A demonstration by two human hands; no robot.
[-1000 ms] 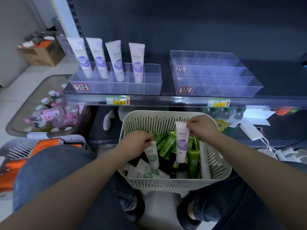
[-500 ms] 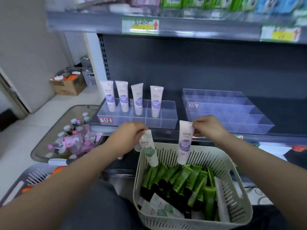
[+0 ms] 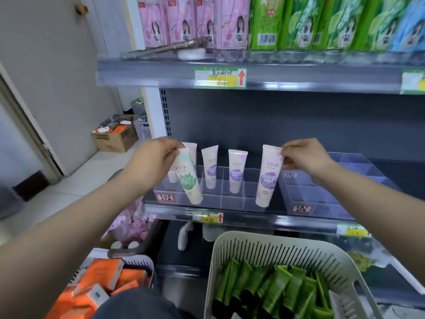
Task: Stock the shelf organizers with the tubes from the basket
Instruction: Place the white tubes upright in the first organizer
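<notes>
- Tubes look light and squishy; pinch the flat top end.
- Left hand (image 3: 153, 161) pinches the green tube (image 3: 188, 178).
- Right hand (image 3: 305, 159) pinches the purple tube (image 3: 268, 176).

Red up-arrows mark the upper shelf tag (image 3: 220, 78) and lower shelf tag (image 3: 208, 217); the pink packs (image 3: 184, 21) bear "中"; other print is illegible.

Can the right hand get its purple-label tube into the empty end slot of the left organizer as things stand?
Probably yes: the right hand holds the purple-label tube cap-down just before the left organizer, with nothing between.
</notes>
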